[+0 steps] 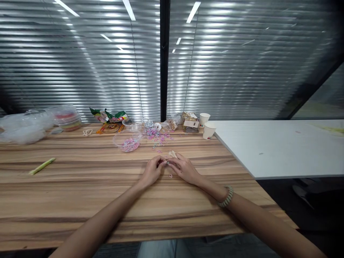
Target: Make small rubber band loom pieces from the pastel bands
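Observation:
My left hand (153, 170) and my right hand (185, 169) meet fingertip to fingertip above the wooden table (150, 211). Both are closed in a pinch around a tiny teal piece (167, 162), mostly hidden by the fingers and too small to name exactly. Just below the fingertips a small pink ring-like piece (170, 176) lies on the wood. A pale beige object (172, 154) sits right behind my right fingers, partly covered. Farther back, many small pink, purple and blue plastic pieces (161, 139) are scattered. More of them fill the bottom of a clear bowl (116, 140).
Along the back stand paper cups (209, 131), a small box (190, 123), snack packets (110, 122) and a stack of clear containers (67, 118). Plastic bags (23, 127) lie far left, near a yellow-green strip (42, 166). A white table (282, 147) adjoins on the right.

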`<state>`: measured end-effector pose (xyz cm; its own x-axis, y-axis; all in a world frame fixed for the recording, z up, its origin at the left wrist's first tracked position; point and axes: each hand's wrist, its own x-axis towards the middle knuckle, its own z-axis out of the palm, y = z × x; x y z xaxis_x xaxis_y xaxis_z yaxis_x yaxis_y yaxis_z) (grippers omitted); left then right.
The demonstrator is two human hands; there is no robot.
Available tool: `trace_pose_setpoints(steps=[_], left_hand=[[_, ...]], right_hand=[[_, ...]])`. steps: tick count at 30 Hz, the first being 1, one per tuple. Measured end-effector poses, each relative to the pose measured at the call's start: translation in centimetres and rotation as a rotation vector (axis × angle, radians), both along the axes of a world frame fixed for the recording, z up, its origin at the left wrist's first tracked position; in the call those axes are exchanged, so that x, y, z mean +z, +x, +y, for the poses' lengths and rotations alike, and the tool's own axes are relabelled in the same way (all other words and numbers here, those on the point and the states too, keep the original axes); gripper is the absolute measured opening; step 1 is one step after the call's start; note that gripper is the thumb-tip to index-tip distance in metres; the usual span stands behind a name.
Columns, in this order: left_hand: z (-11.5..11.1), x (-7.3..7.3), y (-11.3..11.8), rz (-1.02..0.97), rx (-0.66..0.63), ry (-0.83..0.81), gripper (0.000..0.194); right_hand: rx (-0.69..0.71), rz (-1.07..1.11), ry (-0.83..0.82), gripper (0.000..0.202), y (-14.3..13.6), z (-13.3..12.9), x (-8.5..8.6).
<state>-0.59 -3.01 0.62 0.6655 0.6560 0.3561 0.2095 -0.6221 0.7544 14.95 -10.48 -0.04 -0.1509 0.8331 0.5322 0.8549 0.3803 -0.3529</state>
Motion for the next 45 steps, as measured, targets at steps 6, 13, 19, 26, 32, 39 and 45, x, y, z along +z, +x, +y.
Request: trace_pose_setpoints(steps=[6,13,19,26,32,39,45], left_hand=[[0.1,0.0,0.0,-0.012,0.002,-0.037,0.019],[0.5,-0.3,0.1,-0.059,0.038,-0.094,0.019],[0.3,0.0,0.1,-0.114,-0.110,-0.160,0.018],[0.6,-0.5,0.1,-0.131,-0.098,-0.197,0.014],[0.6,-0.8,0.2,-0.135,-0.090,-0.220,0.012],[-0.3,0.4,0.0,0.015,-0.052,-0.071,0.015],[-0.2,0.6,-0.1,0.033,-0.014,-0.031,0.014]], right_hand=[[-0.004,0.057,0.043,0.014,0.2,0.3,-0.3],[0.010,0.061,-0.014,0.012,0.0,0.1,0.2],[0.039,0.138,-0.050,0.009,0.0,0.0,0.6],[0.036,0.190,-0.045,0.006,0.1,0.0,0.7],[0.041,0.215,-0.055,0.006,0.1,0.1,0.7],[0.033,0.229,-0.053,0.006,0.2,0.2,0.4],[0.035,0.183,-0.070,0.005,0.2,0.2,0.4]])
